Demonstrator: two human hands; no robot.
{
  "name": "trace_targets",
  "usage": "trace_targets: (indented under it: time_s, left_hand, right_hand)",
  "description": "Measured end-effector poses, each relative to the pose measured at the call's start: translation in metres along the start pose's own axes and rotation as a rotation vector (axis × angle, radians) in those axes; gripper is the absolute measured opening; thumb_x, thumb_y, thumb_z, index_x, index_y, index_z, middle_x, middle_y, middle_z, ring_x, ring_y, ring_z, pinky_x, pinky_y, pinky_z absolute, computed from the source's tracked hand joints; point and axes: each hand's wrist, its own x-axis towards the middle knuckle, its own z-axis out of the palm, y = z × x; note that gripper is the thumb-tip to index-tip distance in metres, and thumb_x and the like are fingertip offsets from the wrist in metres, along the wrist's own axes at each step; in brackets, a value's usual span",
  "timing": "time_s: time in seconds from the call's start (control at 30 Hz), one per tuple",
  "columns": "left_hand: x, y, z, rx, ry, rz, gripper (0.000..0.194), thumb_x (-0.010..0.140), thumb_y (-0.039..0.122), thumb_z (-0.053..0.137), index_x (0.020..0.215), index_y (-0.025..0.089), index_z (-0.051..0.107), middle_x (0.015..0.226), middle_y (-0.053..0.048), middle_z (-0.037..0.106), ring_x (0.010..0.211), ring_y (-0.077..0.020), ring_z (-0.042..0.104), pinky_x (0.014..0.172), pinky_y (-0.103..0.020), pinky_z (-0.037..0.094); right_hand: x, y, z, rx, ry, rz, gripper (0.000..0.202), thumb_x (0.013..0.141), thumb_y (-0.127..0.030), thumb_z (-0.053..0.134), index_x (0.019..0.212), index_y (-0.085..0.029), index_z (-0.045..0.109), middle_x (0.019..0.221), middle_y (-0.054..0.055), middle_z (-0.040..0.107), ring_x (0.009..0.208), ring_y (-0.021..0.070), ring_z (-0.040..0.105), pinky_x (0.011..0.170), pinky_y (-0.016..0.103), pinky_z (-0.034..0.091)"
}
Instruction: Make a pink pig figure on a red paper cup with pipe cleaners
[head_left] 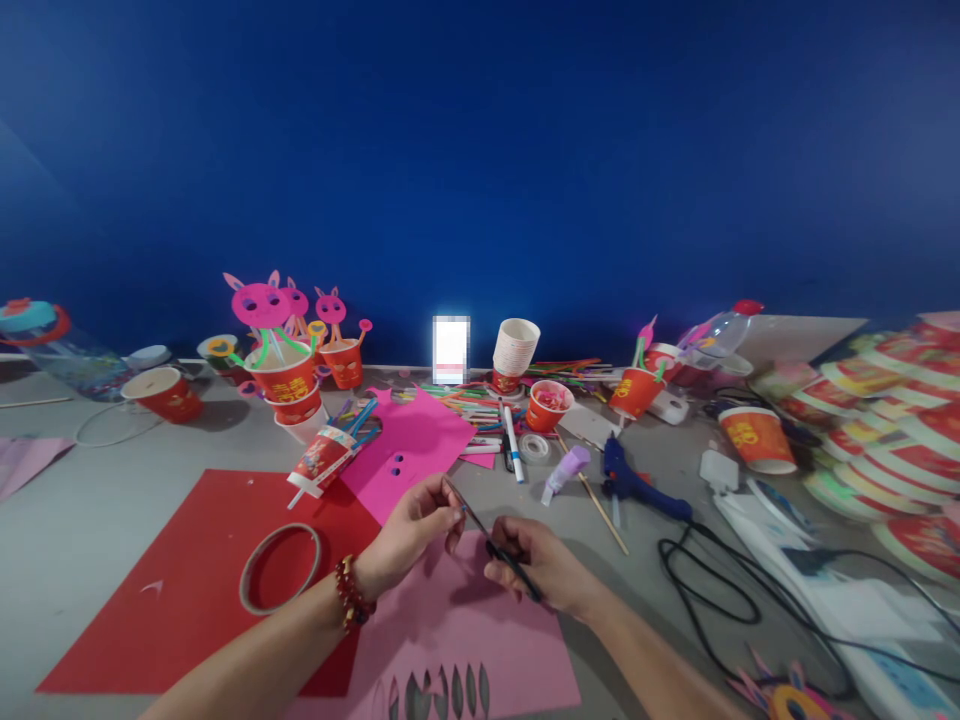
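My right hand (544, 565) is closed around the dark handles of a pair of scissors (478, 522), whose blades point up and left. My left hand (420, 525), with a beaded bracelet (351, 592) at the wrist, is pinched right by the blade tips. Whatever lies between its fingertips is too small to make out. Under both hands lies a light pink sheet (517, 650) with several leaf-shaped holes cut along its near edge. To the left, a roll of tape (317, 560) rests on a red sheet (202, 540).
A bright pink sheet (427, 440), marker (514, 445), purple glue stick (566, 474) and blue glue gun (637, 485) lie beyond my hands. Decorated paper cups (281, 380) stand at left. Black cables (720, 570), a power strip (795, 580) and stacked red-and-white items (892, 430) fill the right.
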Motion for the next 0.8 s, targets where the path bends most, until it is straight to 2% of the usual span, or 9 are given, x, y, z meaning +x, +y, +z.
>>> trace_targets:
  time_s: [0.33, 0.47, 0.57, 0.63, 0.73, 0.8]
  left_hand:
    - [0.000, -0.003, -0.005, 0.011, -0.030, -0.014, 0.023, 0.082, 0.031, 0.071, 0.079, 0.016, 0.054, 0.064, 0.003, 0.055, 0.052, -0.0083, 0.050, 0.052, -0.020, 0.041]
    - [0.000, 0.000, -0.007, 0.035, -0.031, -0.009, 0.023, 0.082, 0.032, 0.071, 0.079, 0.016, 0.055, 0.064, 0.002, 0.055, 0.052, -0.0079, 0.049, 0.051, -0.019, 0.039]
    - [0.003, 0.002, -0.012, 0.063, 0.006, -0.009, 0.024, 0.081, 0.034, 0.070, 0.078, 0.016, 0.054, 0.065, 0.002, 0.056, 0.052, -0.0079, 0.049, 0.050, -0.019, 0.039]
    - [0.007, 0.002, -0.018, 0.123, 0.074, -0.012, 0.023, 0.080, 0.034, 0.069, 0.077, 0.017, 0.054, 0.064, 0.002, 0.057, 0.051, -0.0083, 0.050, 0.049, -0.019, 0.039]
    - [0.012, 0.000, -0.027, 0.331, 0.200, 0.011, 0.019, 0.081, 0.033, 0.064, 0.076, 0.019, 0.052, 0.059, 0.004, 0.055, 0.049, -0.0092, 0.049, 0.048, -0.019, 0.037]
    - [0.013, -0.002, -0.032, 0.523, 0.243, 0.054, 0.016, 0.083, 0.032, 0.061, 0.078, 0.019, 0.053, 0.060, 0.004, 0.055, 0.051, -0.0109, 0.051, 0.049, -0.020, 0.037]
  right_hand:
    - [0.001, 0.001, -0.002, -0.015, -0.012, -0.014, 0.050, 0.064, -0.046, 0.084, 0.067, -0.022, 0.040, 0.051, -0.012, 0.041, 0.040, 0.0053, 0.038, 0.039, 0.018, 0.037]
    - [0.001, -0.001, -0.003, -0.098, 0.019, -0.026, 0.049, 0.066, -0.047, 0.081, 0.066, -0.023, 0.038, 0.049, -0.011, 0.042, 0.039, 0.0066, 0.040, 0.038, 0.018, 0.032]
    - [-0.001, -0.007, -0.005, -0.213, 0.150, -0.094, 0.049, 0.068, -0.049, 0.079, 0.064, -0.023, 0.037, 0.050, -0.010, 0.040, 0.042, 0.0081, 0.042, 0.041, 0.019, 0.031]
    - [-0.002, -0.012, -0.007, -0.346, 0.262, -0.170, 0.044, 0.072, -0.048, 0.076, 0.064, -0.022, 0.041, 0.053, -0.009, 0.040, 0.047, 0.0088, 0.041, 0.044, 0.019, 0.030]
    - [-0.005, -0.017, -0.011, -0.562, 0.383, -0.252, 0.036, 0.075, -0.044, 0.072, 0.066, -0.021, 0.046, 0.057, -0.007, 0.043, 0.052, 0.0095, 0.039, 0.048, 0.020, 0.029]
    - [-0.005, -0.018, -0.012, -0.671, 0.443, -0.279, 0.033, 0.076, -0.043, 0.071, 0.069, -0.021, 0.048, 0.058, -0.007, 0.045, 0.052, 0.0099, 0.040, 0.048, 0.020, 0.029]
